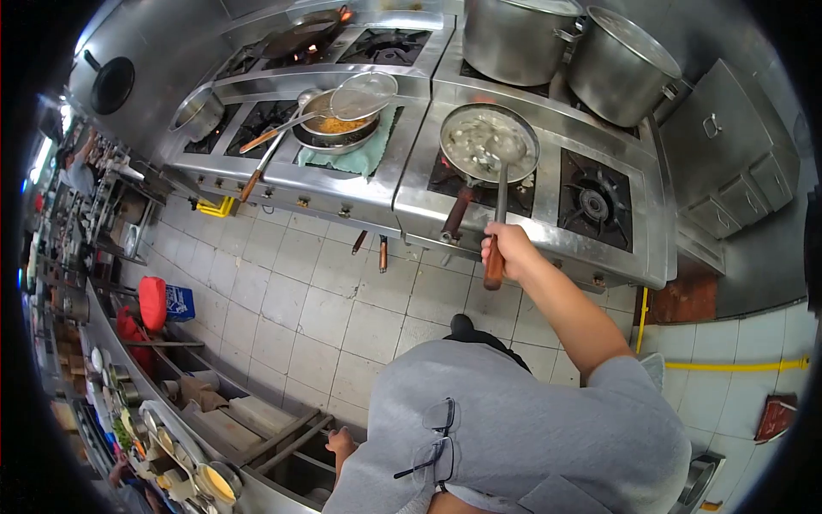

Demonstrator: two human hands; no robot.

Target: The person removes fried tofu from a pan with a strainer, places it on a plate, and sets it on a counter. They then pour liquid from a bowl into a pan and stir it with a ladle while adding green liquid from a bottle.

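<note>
My right hand (509,248) is closed around the wooden handle of a metal ladle (503,193). The ladle's bowl rests in a frying pan (449,154) on the stove, among pale pieces in a whitish, glossy liquid. The pan's dark wooden handle (458,214) points toward me, left of my right hand and apart from it. Low at my side hangs my left hand (341,441), beside the end of a metal shelf rail (295,445). Its fingers look loosely apart, with nothing visible in them.
Left of the pan, a strainer (364,96) lies over a pan of orange-brown food on a green cloth (372,154). Two tall stockpots (518,43) stand behind. A flame burns near a wok (300,36) at back left. Shelving holding trays (248,415) runs behind me.
</note>
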